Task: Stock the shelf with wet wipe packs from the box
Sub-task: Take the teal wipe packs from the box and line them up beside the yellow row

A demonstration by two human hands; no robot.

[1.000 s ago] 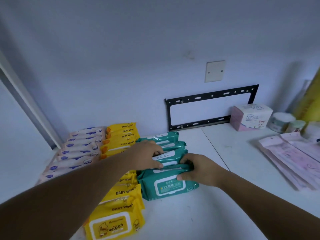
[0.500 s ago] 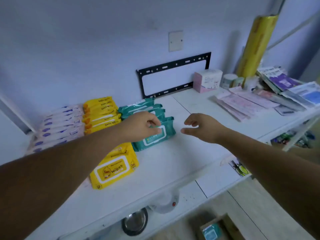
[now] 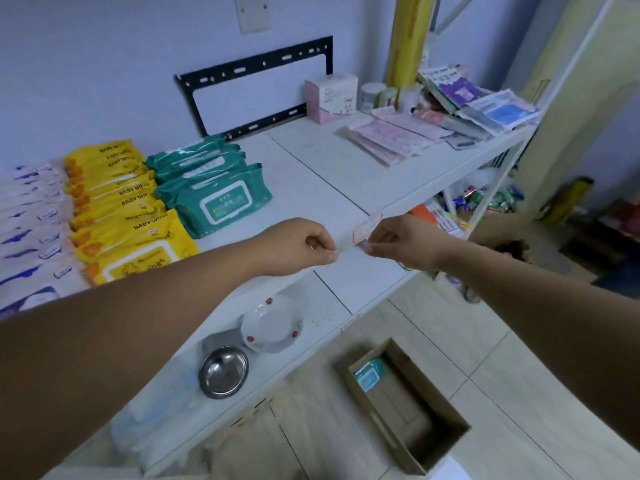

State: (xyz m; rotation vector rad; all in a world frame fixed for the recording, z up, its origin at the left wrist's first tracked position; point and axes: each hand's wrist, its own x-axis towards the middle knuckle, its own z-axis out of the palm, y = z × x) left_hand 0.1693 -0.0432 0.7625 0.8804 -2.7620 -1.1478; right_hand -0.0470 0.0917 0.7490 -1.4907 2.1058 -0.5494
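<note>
Both arms reach forward over the front edge of the top shelf (image 3: 329, 188), approx. at the same height, and the two hands are near each other but apart. The left hand (image 3: 298, 245) has its fingers curled in loosely with the thumb on top, and it holds nothing. The right hand (image 3: 401, 242) is turned w/ its curled fingertips toward the left one, just beside a small red-and-white label (image 3: 367, 232) on the shelf edge. I cannot tell if it pinches the label or only is near it.

Behind the left hand the teal wipe packs (image 3: 221, 202) lie in one overlapping row, 5 pcs as far as I can count, and the front one shows its white lid. Left of them is a row of yellow packs (image 3: 138, 251), at least 7, then a row of white packs (image 3: 34, 244) w/ blue print, partly cut by the frame.

On the floor below the right arm stands 1 open cardboard box (image 3: 408, 407) w/ 1 teal pack (image 3: 369, 375) inside, at its far end.

The lower shelf carries 1 steel bowl (image 3: 223, 374) and 1 white plate (image 3: 272, 323) w/ red flowers. At the far right of the top shelf stand 1 pink-white carton (image 3: 330, 97) and 1 yellow roll (image 3: 407, 39).
</note>
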